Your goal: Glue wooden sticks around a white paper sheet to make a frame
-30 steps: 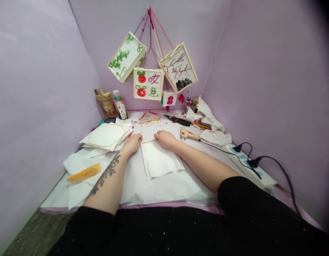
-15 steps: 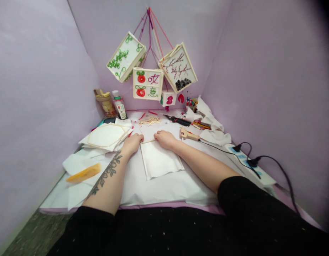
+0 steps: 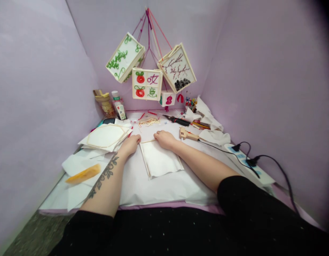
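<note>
A white paper panel (image 3: pixel 161 160) with thin wooden edge strips lies on the white-covered table between my forearms. My left hand (image 3: pixel 131 143) is closed at its far left corner, fingertips together; whether something small is in them cannot be made out. My right hand (image 3: pixel 164 138) has its fingers curled round the panel's far edge, pinching it. Beyond the hands lies a loose pile of thin wooden sticks (image 3: pixel 150 122). To the right of my right hand rests a tan glue gun (image 3: pixel 189 134) with a black cord.
Stacked paper panels (image 3: pixel 105 137) and a yellow-orange piece (image 3: pixel 83 174) lie left. Black-handled pliers (image 3: pixel 177 120) are at the back, crumpled paper (image 3: pixel 211 117) and a power strip (image 3: pixel 250 165) at right. Decorated frames (image 3: pixel 147 84) hang ahead; a bottle (image 3: pixel 119 106) stands back left.
My left hand has shifted slightly left and toward me, along the panel's corner. The panel has turned very slightly. My right hand stays at the far edge.
</note>
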The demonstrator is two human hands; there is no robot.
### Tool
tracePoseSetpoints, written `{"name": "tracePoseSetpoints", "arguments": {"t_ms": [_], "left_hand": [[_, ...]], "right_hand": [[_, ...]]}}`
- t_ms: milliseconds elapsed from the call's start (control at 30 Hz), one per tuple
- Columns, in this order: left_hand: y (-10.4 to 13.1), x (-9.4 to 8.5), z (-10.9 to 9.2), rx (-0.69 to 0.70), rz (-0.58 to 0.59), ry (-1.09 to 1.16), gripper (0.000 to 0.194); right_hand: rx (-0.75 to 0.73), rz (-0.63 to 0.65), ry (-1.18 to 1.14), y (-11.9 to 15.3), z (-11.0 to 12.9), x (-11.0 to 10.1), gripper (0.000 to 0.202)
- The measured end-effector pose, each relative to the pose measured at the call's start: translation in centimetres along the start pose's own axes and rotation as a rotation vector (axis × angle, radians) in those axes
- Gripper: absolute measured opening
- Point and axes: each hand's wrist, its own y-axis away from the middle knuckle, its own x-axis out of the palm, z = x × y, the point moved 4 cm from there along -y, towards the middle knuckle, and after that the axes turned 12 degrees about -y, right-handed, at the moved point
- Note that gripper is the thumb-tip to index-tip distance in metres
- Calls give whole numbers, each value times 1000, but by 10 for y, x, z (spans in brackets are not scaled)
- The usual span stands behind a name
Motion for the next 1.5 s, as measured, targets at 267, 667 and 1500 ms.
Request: {"name": "tracePoseSetpoints", "arguments": {"t_ms": [267,667,1500], "left_hand": [[0,1,3,-24,-14,44,16],[0,0,3,-88,-45,55,16],[21,-17,-22,-143,23,17,27]], "right_hand": [[26,-59,-6,1,-1,-3,30],[-7,-29,23,-2,7,-4,30],[-81,-9,66,-2,12,-5,29]]}}
